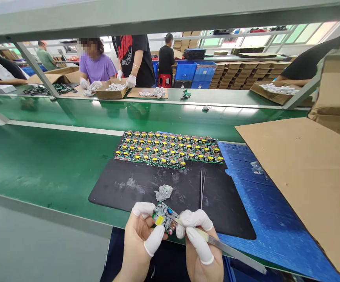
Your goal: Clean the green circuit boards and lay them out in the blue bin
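My left hand, with white finger cots, grips a small green circuit board with a yellow part by its edge. In my right hand, also in finger cots, is a thin flat metal tool with a pale grip; its tip is at the board's face. Just beyond the board, a lump of grey paste lies on the black mat. Metal tweezers rest on the mat to the right. Rows of circuit boards with yellow parts cover the mat's far edge.
A large cardboard sheet stands over blue sheeting on the right. Beyond the green conveyor surface, people in gloves handle white pieces beside a cardboard box. A metal frame bar crosses overhead.
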A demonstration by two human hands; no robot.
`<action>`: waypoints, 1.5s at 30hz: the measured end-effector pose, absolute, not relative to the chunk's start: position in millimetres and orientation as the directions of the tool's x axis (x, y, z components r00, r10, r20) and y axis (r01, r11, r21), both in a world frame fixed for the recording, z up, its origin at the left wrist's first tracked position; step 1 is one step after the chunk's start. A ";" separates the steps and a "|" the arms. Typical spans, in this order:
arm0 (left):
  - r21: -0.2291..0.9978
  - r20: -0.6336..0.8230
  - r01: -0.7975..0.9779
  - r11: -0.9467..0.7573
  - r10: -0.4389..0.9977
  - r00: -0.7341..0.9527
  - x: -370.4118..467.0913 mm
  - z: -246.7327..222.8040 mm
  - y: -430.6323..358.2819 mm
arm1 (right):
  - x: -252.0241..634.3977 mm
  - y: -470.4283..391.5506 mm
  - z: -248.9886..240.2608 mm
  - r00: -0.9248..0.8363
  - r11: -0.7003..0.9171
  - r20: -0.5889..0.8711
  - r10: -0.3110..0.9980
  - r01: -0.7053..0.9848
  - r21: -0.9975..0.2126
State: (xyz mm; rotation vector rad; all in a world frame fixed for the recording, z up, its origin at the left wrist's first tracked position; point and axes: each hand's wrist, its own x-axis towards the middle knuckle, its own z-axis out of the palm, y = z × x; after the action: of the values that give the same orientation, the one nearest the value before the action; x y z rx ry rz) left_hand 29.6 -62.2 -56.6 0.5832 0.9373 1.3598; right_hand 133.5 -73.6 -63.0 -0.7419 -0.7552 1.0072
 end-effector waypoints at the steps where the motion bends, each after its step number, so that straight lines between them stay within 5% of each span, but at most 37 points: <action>1: 0.813 -0.241 -0.557 0.170 0.969 -0.056 30.0 -54.2 -62.4 | 133.9 -73.9 -63.4 0.333 0.344 0.201 0.921 -0.454 -0.822; 7: 0.821 -0.249 -0.543 0.173 0.966 -0.067 30.6 -53.0 -62.9 | 134.6 -74.5 -65.5 0.314 0.325 0.190 0.930 -0.467 -0.822; 20: 0.866 -0.146 -0.487 0.111 0.989 -0.035 17.4 -87.2 -55.8 | 126.0 -67.8 -70.4 0.261 0.078 -0.130 0.957 -0.659 -0.749; 23: 0.875 -0.123 -0.476 0.085 0.991 -0.049 17.1 -91.7 -55.7 | 124.5 -67.2 -73.5 0.308 0.134 -0.081 0.948 -0.615 -0.777; 26: 0.898 -0.062 -0.439 0.020 0.995 -0.082 16.4 -96.7 -57.9 | 127.3 -71.6 -74.8 0.374 0.285 0.121 0.920 -0.422 -0.861; 31: 0.946 -0.005 -0.321 -0.036 0.992 -0.124 15.8 -97.3 -64.6 | 137.7 -79.0 -68.6 0.244 0.365 0.328 0.913 -0.125 -0.923; 38: 0.906 -0.122 -0.421 0.045 0.980 -0.158 27.1 -74.6 -70.2 | 141.5 -68.6 -66.8 0.252 0.283 0.193 0.948 -0.401 -0.871; 45: 0.858 -0.171 -0.505 0.095 0.979 -0.107 25.8 -70.7 -67.5 | 137.0 -71.2 -72.0 0.250 0.221 0.113 0.962 -0.465 -0.857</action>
State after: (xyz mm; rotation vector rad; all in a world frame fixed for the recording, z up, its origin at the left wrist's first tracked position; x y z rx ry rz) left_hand 25.8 -67.5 -70.7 0.6478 0.9795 1.4135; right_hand 137.0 -71.2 -72.0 -0.8074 -0.7621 1.1301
